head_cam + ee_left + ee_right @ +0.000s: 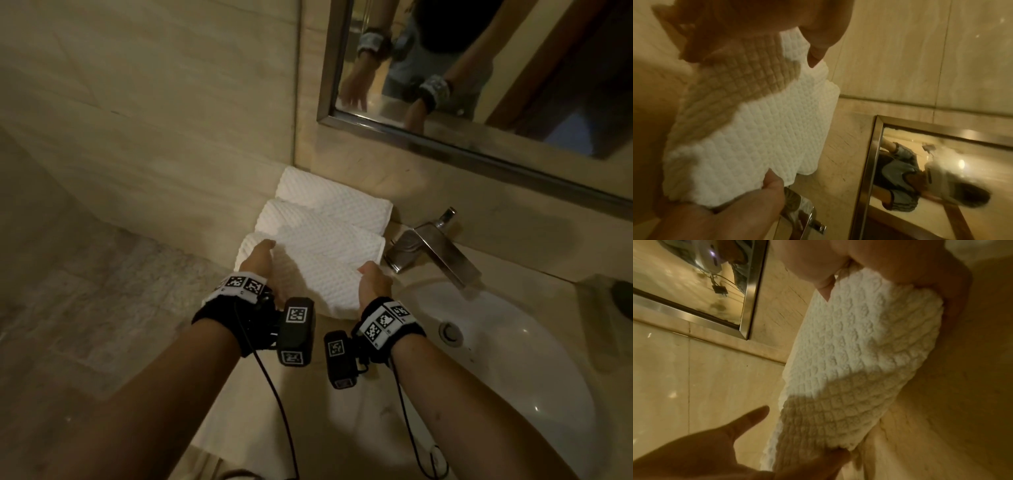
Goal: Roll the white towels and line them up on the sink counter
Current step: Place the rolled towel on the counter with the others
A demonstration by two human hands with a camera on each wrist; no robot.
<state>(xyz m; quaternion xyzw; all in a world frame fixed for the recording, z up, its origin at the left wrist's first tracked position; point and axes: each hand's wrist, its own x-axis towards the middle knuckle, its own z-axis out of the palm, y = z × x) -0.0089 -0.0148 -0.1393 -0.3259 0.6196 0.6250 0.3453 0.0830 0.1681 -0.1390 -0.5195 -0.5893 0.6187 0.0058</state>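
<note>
**Third towel roll held at both ends, two rolls already lined up behind it**

Start at the left of the head view: your left hand (262,270) cups the left end of the towel roll (318,270), thumb laid over the top. The right wrist view shows at least one finger of that hand stretched out past the roll while the rest of the hand bears on the cloth, so the hold there looks loose rather than clenched.

At the centre of the frame, the roll lies on the counter (346,377), just in front of two finished rolls. The middle roll (308,222) touches it, and the far roll (329,195) sits in the corner by the wall. An unrolled part of the same towel seems to trail toward you, under your wrists.

Further right, your right hand (373,281) grips the roll's right end, thumb on top and fingers curled beneath. Beyond it stand the faucet (431,246) and the sink basin (513,342).

The risks, as I judge them: if your two hands turn unevenly, the roll may cone and loosen at the slack left end. Push it too hard and you could shunt the finished rolls out of line. The right end lies near the basin rim, so a slip there could drop cloth into the sink.
</note>
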